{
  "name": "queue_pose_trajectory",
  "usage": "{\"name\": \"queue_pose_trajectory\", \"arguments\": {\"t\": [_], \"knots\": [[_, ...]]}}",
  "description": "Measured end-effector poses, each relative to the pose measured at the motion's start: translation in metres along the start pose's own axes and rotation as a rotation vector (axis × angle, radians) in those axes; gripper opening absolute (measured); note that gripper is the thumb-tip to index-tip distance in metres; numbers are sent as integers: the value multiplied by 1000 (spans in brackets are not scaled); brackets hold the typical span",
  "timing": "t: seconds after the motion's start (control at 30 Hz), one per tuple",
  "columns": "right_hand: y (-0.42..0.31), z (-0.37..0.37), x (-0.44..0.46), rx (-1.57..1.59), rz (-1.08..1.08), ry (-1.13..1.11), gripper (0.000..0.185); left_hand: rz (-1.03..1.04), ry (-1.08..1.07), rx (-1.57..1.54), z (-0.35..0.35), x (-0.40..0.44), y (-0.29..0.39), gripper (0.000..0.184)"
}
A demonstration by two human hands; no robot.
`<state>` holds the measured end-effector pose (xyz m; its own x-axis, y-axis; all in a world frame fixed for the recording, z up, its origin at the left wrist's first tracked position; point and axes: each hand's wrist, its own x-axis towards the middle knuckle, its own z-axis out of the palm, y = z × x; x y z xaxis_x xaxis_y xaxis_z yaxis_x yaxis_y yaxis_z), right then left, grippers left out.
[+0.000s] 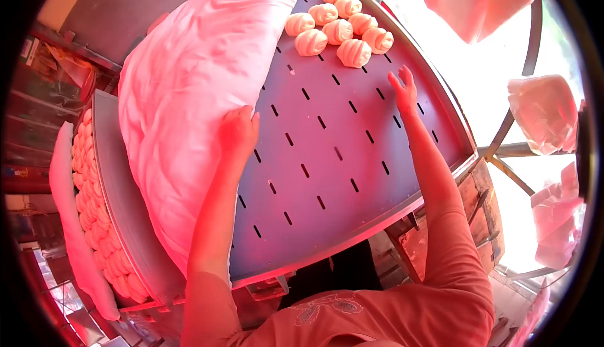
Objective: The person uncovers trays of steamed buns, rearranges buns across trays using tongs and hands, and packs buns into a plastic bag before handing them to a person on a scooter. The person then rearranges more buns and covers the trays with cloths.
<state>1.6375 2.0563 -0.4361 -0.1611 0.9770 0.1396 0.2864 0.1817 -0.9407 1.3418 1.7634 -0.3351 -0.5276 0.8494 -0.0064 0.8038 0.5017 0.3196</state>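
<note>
My left hand (239,132) is closed at the edge of a thick pale quilt (189,89), its fingers curled onto the fabric. The quilt covers the left part of a large metal tray (314,145) with rows of slots. Over the tray's right side is my right hand (406,90), its fingers apart and nothing in them. Just beyond that hand, several twisted steamed rolls (353,52) sit in a cluster at the tray's far end. The quilt hides whatever lies beneath it.
At the left, a second tray compartment holds many packed twisted rolls (104,221), with a rolled cloth (75,221) along its outer side. Plastic bags (544,111) hang at the right by a metal frame. A raised rim (462,123) borders the slotted tray.
</note>
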Motion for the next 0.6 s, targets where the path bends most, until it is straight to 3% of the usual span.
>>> {"name": "queue_pose_trajectory", "arguments": {"t": [0.03, 0.1, 0.17, 0.23, 0.3, 0.37, 0.47, 0.6], "knots": [[7, 2, 31, 68, 56, 32, 80, 163, 110, -286, 22, 20, 18, 41], [13, 12, 79, 202, 103, 50, 84, 308, 170, -431, 53, 77, 53, 69], [18, 33, 116, 345, 124, 71, 85, 295, 402, -389, 105, 144, 66, 86], [28, 54, 146, 416, 104, -48, 86, 344, 492, -191, 111, 198, 77, 92], [17, 67, 159, 299, 85, -80, 84, 355, 371, -580, 126, 262, 63, 94], [10, 69, 166, 307, 63, -89, 73, 187, 321, -743, 135, 298, 54, 99], [5, 64, 181, 253, 225, -340, 63, 231, 360, -912, 152, 332, 53, 98], [5, 79, 191, 149, 108, -350, 53, 279, 172, -1018, 159, 353, 46, 94]]}}
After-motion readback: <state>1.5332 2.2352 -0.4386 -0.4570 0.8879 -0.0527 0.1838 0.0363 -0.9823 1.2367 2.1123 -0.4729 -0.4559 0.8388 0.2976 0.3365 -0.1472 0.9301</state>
